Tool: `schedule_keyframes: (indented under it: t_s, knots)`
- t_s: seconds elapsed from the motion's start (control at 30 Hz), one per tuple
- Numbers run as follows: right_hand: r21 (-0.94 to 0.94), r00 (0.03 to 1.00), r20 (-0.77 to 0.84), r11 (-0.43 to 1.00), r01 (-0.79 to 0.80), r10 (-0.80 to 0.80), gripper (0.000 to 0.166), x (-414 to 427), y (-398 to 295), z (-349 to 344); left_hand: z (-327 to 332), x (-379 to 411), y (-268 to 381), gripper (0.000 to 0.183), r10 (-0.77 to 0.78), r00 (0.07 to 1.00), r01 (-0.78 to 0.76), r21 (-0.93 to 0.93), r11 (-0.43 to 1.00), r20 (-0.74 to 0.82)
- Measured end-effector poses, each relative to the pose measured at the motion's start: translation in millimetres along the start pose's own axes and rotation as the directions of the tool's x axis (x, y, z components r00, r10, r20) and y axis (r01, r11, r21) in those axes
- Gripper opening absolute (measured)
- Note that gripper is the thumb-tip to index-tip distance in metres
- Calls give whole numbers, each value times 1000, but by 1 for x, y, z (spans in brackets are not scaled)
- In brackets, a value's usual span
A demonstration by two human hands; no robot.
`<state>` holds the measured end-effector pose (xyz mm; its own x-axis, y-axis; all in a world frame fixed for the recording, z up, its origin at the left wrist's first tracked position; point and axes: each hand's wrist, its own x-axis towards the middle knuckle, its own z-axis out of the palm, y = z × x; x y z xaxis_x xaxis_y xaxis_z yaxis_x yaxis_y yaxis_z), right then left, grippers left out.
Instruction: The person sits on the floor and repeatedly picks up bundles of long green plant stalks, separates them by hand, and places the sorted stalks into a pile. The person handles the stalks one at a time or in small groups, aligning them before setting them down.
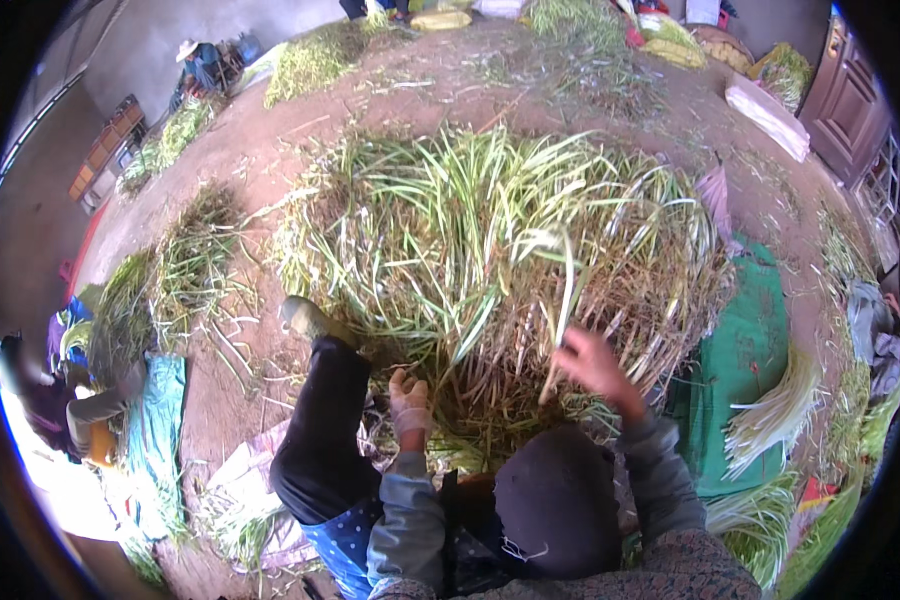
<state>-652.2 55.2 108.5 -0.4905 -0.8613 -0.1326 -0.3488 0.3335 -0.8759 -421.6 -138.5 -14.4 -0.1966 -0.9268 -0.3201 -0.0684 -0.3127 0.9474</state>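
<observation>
My right hand is a little blurred, its fingers around a pale, long-leaved stalk that stands nearly upright. Left of it, my left hand wears a thin, light glove on at least part of it, with fingers curled up. Whether anything is pinched in those fingers is unclear. Both hands are at the near edge of a wide heap of cut plants, with green leaves at the far side and brownish, dry stems closer to me. My left knee and a shoe rest beside the heap's left end.
To the right, a green woven sack lies under a bundle of pale stems. A smaller plant pile is on the left. One person sits far left; another sits beside a teal sack.
</observation>
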Motion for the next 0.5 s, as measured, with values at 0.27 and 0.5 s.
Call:
schedule_keyframes:
  t_s: [0.27, 0.5]
  knots:
    - [-44, 997, 43, 997, 68, -66, 34, -41, 31, 35, 14, 20, 13, 19, 87, 993, -78, -106, 991, 78]
    - [-207, 983, -27, 963, 174, -184, 27, -35, -5, -2, 11, 24, 119, 14, 140, 934, -166, 52, 985, 330]
